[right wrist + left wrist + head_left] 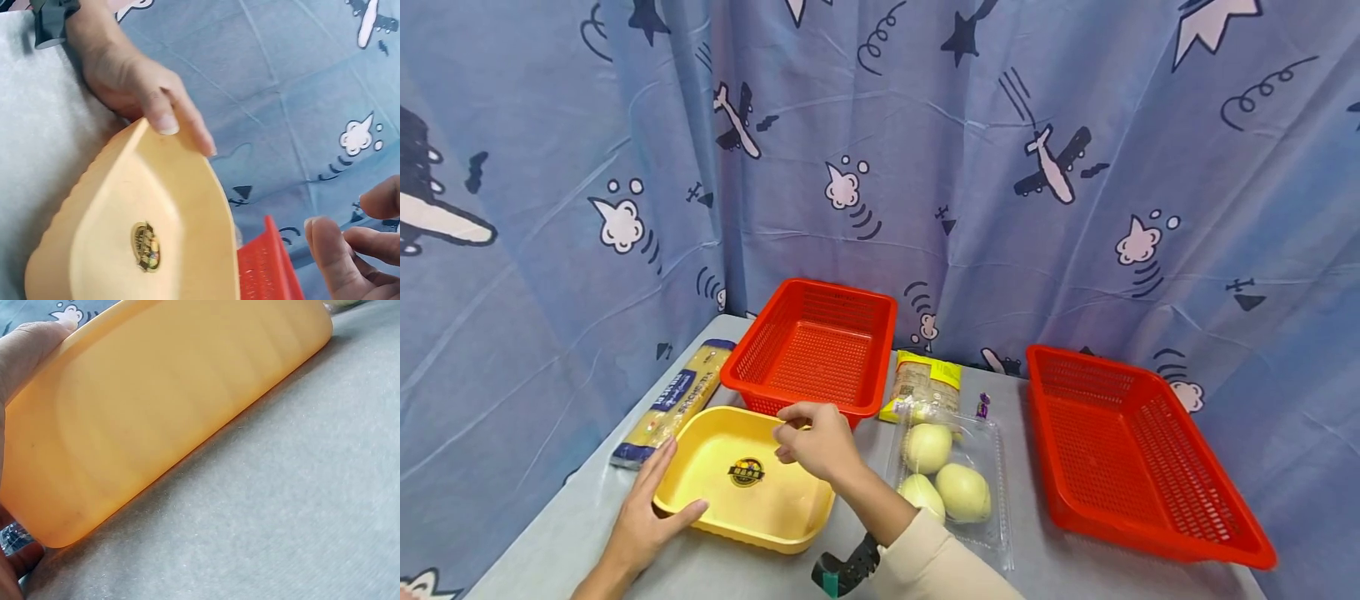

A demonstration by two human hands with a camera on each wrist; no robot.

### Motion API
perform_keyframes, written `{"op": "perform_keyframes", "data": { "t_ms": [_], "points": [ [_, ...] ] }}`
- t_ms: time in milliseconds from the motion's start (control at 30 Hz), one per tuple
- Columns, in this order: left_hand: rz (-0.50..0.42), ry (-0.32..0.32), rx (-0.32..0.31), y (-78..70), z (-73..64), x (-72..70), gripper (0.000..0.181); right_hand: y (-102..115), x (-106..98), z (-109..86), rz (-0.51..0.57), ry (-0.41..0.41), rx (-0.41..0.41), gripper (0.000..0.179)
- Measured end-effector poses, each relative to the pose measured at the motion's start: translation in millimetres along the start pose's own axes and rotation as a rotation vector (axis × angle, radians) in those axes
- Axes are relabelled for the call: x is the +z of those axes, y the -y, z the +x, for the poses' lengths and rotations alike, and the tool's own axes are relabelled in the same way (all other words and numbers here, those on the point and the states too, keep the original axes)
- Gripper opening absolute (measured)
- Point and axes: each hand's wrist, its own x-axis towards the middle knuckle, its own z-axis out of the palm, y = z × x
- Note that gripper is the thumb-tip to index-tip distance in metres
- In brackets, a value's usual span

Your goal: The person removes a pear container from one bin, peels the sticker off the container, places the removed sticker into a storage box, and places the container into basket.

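here, the head view has the yellow tub at seven o'clock, left hand gripping its eight-o'clock corner, right hand above its two-o'clock side. left wrist: the thumb on the rim. right wrist: at four o'clock, right fingers bend loosely.

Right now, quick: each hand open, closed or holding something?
Left hand: holding the tub at one corner.
Right hand: loosely open, nothing visibly held.

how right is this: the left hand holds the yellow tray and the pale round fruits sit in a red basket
Not quite: the pale round fruits sit in a clear plastic box, not in a red basket, as the head view shows. The left hand does hold the yellow tray.
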Motion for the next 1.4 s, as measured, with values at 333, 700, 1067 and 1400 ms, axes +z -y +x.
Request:
{"op": "perform_keyframes", "data": {
  "t_ms": [333, 700, 1067, 1400],
  "points": [
    [0.007, -0.005, 0.005, -0.6, 0.6, 0.4, 0.094, 16, -25, -17.8, 0.094, 0.032, -0.06, 0.025],
    [0.009, -0.003, 0.014, -1.3, -0.9, 1.5, 0.095, 25, -59, -37.3, 0.08, 0.03, -0.117, 0.028],
    [0.022, -0.002, -0.002, -1.5, -1.6, 1.2, 0.095, 34, -89, -56.3, 0.069, -0.035, -0.166, 0.03],
    [0.035, -0.003, -0.013, -1.9, -2.2, 1.6, 0.094, 28, -117, -71.1, 0.08, -0.111, -0.171, 0.032]
  ]
}}
